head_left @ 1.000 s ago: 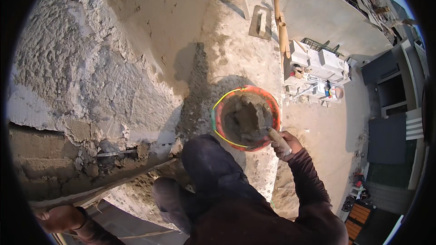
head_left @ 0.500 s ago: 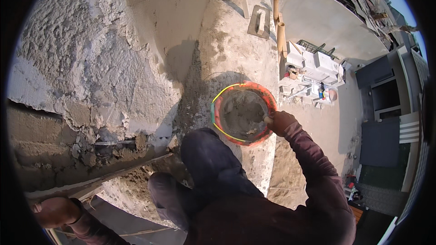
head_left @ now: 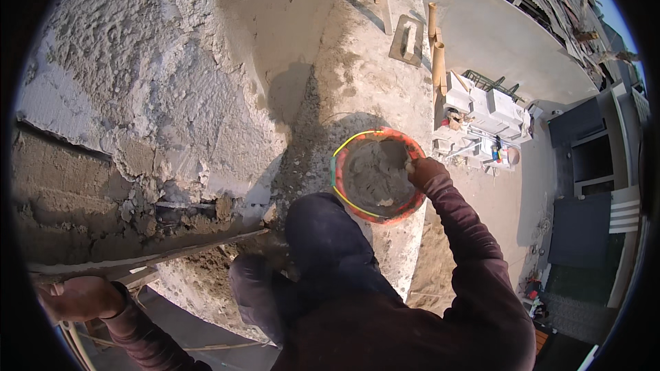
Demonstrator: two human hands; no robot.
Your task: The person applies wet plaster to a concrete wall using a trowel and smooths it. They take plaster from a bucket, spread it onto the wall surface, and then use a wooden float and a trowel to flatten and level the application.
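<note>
An orange-red bucket point(head_left: 414, 200) of grey mortar point(head_left: 375, 178) stands on the concrete ledge, a yellow-and-green handle along its rim. My right hand point(head_left: 426, 173) grips the pale handle of a trowel at the bucket's right rim; the blade is in the mortar, partly hidden. Low on the left, my left hand point(head_left: 82, 299) is curled closed by the end of a long wooden batten point(head_left: 172, 254), its grip unclear. My bent legs point(head_left: 323, 240) are just below the bucket. Left of them is a wall point(head_left: 124, 62) with rough and smoother render and a broken lower band.
A float point(head_left: 405, 41) and a long straightedge point(head_left: 381, 0) lie farther along the ledge, beside bamboo poles point(head_left: 436, 62). Past the ledge's right edge is a lower yard with stacked white blocks point(head_left: 502, 110). Dark panels point(head_left: 581, 227) line its far side.
My right hand has moved up along the bucket's right rim with the trowel, whose blade shifted from the middle toward the upper right. My left hand sits slightly higher in view.
</note>
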